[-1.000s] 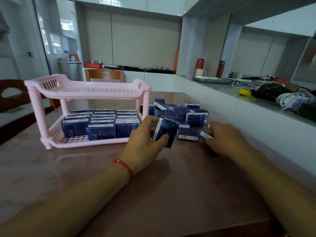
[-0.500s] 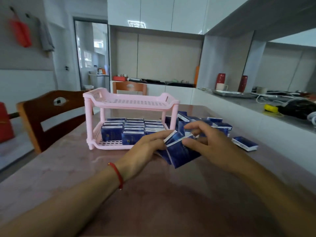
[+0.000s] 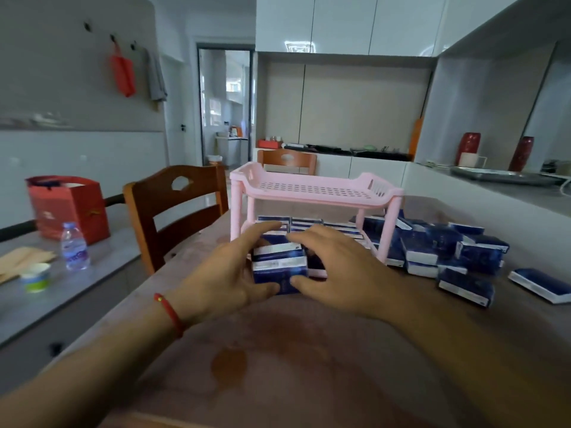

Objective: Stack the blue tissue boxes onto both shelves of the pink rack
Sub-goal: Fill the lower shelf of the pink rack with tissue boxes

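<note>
1. Head camera looks forward and down on a brown table [image 3: 293,359], where both hands meet in front of the pink rack [image 3: 315,193].
2. The left hand [image 3: 225,279] is half closed around a small stack of blue tissue boxes [image 3: 279,267]; its thumb lies under the front lower edge and its fingers reach over the far top side.
3. The right hand [image 3: 336,267] presses on the same stack from the right side, fingers spread over the top and thumb at the lower front corner. So the two hands hold the stack together.
4. The held stack looks like two boxes, one lying on the other, with white label strips turned toward the camera. It is just in front of the lower shelf, at its left part. I cannot tell if it touches the table.
5. The lower shelf [image 3: 375,247] already carries rows of blue boxes; the hands hide much of them.
6. The upper shelf [image 3: 312,189] has nothing on its slotted floor.
7. A loose pile of blue boxes [image 3: 438,245] lies on the table right of the rack, touching its right leg, and one single box [image 3: 540,284] lies apart, further right.
8. A wooden chair [image 3: 173,211] stands left of the table, and a water bottle [image 3: 74,247] is on the grey side counter.
</note>
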The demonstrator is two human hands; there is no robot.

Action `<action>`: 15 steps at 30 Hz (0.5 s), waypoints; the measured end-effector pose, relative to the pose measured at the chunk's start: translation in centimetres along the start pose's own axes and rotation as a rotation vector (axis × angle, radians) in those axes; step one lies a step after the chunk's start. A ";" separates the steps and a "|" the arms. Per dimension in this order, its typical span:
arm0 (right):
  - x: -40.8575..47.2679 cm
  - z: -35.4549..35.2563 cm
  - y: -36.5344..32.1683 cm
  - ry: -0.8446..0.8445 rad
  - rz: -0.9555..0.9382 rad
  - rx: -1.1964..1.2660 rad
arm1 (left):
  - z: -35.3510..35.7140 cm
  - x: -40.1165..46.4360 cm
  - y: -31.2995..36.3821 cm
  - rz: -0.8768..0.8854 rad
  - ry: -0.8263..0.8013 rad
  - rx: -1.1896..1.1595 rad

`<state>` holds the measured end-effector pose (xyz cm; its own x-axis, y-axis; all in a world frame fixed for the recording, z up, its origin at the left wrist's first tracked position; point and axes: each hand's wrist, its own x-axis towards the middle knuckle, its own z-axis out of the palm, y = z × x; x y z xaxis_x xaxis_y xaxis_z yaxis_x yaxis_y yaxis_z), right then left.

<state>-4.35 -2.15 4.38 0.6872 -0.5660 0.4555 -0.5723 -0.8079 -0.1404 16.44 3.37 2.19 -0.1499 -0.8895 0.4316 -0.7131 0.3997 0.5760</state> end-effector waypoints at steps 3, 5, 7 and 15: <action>2.0 0.6 -0.4 0.025 -0.023 0.031 | -0.3 -0.4 -1.3 -0.028 0.103 -0.063; 2.9 0.9 0.0 0.027 0.004 0.082 | -0.1 -0.5 -2.2 -0.058 0.161 -0.129; 3.3 1.4 0.5 0.033 0.050 0.157 | 0.0 -0.4 -2.9 -0.058 0.226 -0.115; 5.3 3.4 2.7 0.175 0.094 0.242 | 0.5 -0.1 -5.2 -0.196 0.450 -0.029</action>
<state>-0.74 -7.87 3.40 0.5369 -0.6199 0.5723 -0.4921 -0.7811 -0.3843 19.85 1.28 -1.18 0.3002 -0.7675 0.5664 -0.6779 0.2461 0.6927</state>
